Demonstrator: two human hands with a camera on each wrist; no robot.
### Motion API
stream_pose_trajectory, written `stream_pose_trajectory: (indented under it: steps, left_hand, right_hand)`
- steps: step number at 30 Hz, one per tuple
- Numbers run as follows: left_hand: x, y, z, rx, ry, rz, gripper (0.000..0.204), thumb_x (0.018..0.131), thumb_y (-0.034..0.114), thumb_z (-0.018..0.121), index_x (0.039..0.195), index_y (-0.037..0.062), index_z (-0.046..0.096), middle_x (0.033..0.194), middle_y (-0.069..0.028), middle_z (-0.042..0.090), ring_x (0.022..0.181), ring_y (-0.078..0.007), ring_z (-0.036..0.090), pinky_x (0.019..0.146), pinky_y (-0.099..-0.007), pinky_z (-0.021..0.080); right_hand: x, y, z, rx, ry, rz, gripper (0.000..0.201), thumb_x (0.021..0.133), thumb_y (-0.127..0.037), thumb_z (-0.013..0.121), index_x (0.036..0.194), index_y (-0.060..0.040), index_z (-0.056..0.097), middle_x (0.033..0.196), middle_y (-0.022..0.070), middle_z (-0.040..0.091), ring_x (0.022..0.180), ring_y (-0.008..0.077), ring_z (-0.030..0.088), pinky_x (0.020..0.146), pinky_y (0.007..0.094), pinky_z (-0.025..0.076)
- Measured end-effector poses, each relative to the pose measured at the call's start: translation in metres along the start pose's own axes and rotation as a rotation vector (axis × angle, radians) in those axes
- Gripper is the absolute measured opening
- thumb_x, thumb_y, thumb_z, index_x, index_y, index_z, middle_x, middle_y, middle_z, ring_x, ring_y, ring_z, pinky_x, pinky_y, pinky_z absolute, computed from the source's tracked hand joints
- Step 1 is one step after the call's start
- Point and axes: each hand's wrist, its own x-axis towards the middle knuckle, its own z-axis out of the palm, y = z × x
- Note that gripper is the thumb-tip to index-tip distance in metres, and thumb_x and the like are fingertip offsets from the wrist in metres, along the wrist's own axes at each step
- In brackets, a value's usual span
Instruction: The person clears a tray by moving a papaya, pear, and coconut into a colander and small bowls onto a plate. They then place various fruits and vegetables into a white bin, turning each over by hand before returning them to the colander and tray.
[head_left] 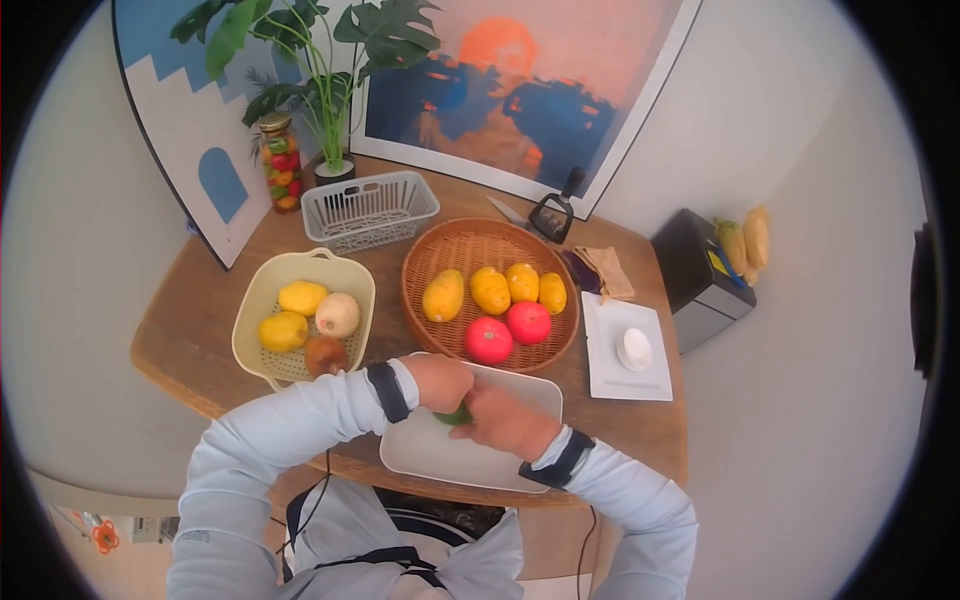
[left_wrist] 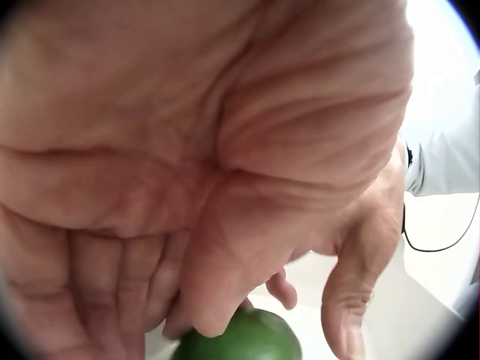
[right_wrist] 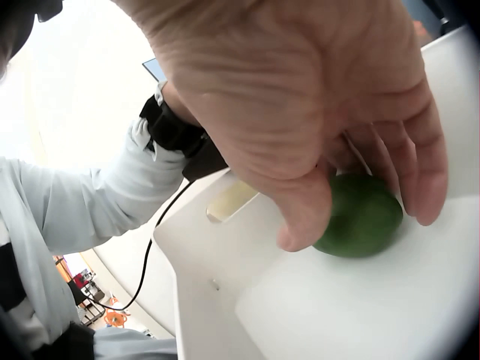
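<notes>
A smooth, rounded green fruit point(right_wrist: 360, 217) is low over the floor of the white tray point(head_left: 425, 455), between the two hands. My left hand point(head_left: 440, 381) reaches in from the left and holds the fruit from above, its thumb at the fruit's top in the left wrist view. My right hand point(head_left: 510, 420) arches around the fruit from the other side, fingers spread. In the left wrist view its thumb point(left_wrist: 349, 315) stands apart from the fruit. The right hand hides much of the fruit in the head view.
Left stands a cream colander point(head_left: 245, 310) with several fruits. Behind the tray is a brown wicker basket point(head_left: 425, 250) with yellow and red produce. A grey basket point(head_left: 370, 215), a knife point(head_left: 507, 210) and a plant point(head_left: 325, 110) stand behind; a white plate point(head_left: 625, 385) lies right.
</notes>
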Motion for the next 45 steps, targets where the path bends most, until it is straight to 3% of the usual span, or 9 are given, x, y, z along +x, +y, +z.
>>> stream_pose_trajectory:
  steps: [7,14,20,23,26,29,32,36,45]
  left_hand:
    - [-0.008,0.006,-0.006,0.117,-0.018,-0.025,0.019,0.075,0.007,0.061,0.082,-0.0071,0.070,0.078,-0.0250,0.067,0.078,-0.0398,0.068,0.068,-0.0450,0.054]
    - [-0.008,0.002,-0.003,0.036,0.025,-0.065,0.019,0.076,0.007,0.060,0.085,-0.0068,0.070,0.083,-0.0253,0.068,0.080,-0.0393,0.068,0.070,-0.0439,0.054]
    - [-0.006,0.004,-0.002,0.009,-0.003,0.025,0.022,0.077,0.009,0.061,0.089,-0.0053,0.072,0.082,-0.0248,0.068,0.079,-0.0388,0.069,0.070,-0.0436,0.054]
    - [-0.006,0.005,-0.004,0.130,-0.056,-0.028,0.021,0.077,0.012,0.064,0.085,-0.0055,0.072,0.079,-0.0246,0.067,0.077,-0.0389,0.068,0.068,-0.0443,0.054]
    - [-0.008,-0.002,-0.001,0.081,0.023,0.001,0.022,0.077,0.015,0.065,0.080,-0.0057,0.071,0.075,-0.0245,0.066,0.074,-0.0395,0.068,0.066,-0.0447,0.054]
    - [-0.006,0.001,-0.003,0.090,-0.005,0.015,0.022,0.077,0.015,0.065,0.079,-0.0059,0.069,0.076,-0.0243,0.066,0.075,-0.0399,0.067,0.067,-0.0457,0.053]
    - [-0.004,0.008,0.000,0.121,0.008,0.020,0.023,0.079,0.017,0.064,0.080,-0.0056,0.069,0.075,-0.0234,0.066,0.076,-0.0396,0.067,0.069,-0.0467,0.053]
    - [0.004,0.003,0.001,-0.009,0.079,0.062,0.030,0.085,0.024,0.064,0.087,-0.0048,0.069,0.081,-0.0226,0.067,0.075,-0.0373,0.067,0.068,-0.0454,0.053]
    - [0.021,0.030,-0.091,-0.936,0.688,0.004,0.055,0.102,0.052,0.046,0.099,0.0004,0.065,0.080,-0.0051,0.064,0.065,-0.0123,0.062,0.051,-0.0239,0.048]
  right_hand:
    - [0.007,-0.015,-0.001,-0.126,-0.417,-0.100,0.048,0.079,-0.020,0.077,0.118,0.0014,0.060,0.115,0.0239,0.064,0.107,0.0419,0.061,0.093,0.0447,0.049]
    - [-0.008,0.001,-0.025,-0.187,-0.022,0.145,0.043,0.084,-0.019,0.073,0.118,0.0025,0.058,0.112,0.0239,0.063,0.103,0.0425,0.061,0.088,0.0467,0.049]
    - [-0.001,-0.015,-0.002,-0.052,-0.153,-0.139,0.042,0.082,-0.013,0.073,0.119,0.0004,0.059,0.116,0.0237,0.060,0.110,0.0416,0.058,0.095,0.0467,0.048]
    - [-0.001,-0.027,-0.004,-0.176,-0.360,-0.077,0.041,0.080,-0.010,0.072,0.119,-0.0007,0.059,0.118,0.0206,0.060,0.117,0.0394,0.055,0.096,0.0472,0.048]
    - [-0.013,-0.024,-0.005,-0.339,-0.256,0.075,0.038,0.079,-0.006,0.070,0.115,-0.0011,0.060,0.117,0.0183,0.059,0.119,0.0357,0.054,0.096,0.0478,0.048]
    - [-0.031,-0.008,-0.004,-0.389,-0.184,0.128,0.037,0.077,-0.012,0.071,0.111,-0.0013,0.060,0.106,0.0177,0.061,0.111,0.0364,0.058,0.094,0.0461,0.049]
    - [-0.029,0.001,0.002,-0.279,-0.516,0.111,0.040,0.074,-0.020,0.073,0.106,0.0001,0.059,0.098,0.0182,0.061,0.099,0.0363,0.061,0.090,0.0430,0.050]
    - [-0.020,-0.007,-0.020,0.106,-0.558,-0.009,0.040,0.076,-0.025,0.074,0.104,-0.0003,0.060,0.096,0.0182,0.064,0.091,0.0301,0.064,0.081,0.0396,0.050]
    - [0.009,-0.020,-0.143,1.068,0.680,0.094,0.034,0.093,-0.036,0.067,0.097,-0.0032,0.066,0.078,0.0033,0.063,0.059,0.0114,0.059,0.043,0.0230,0.042]
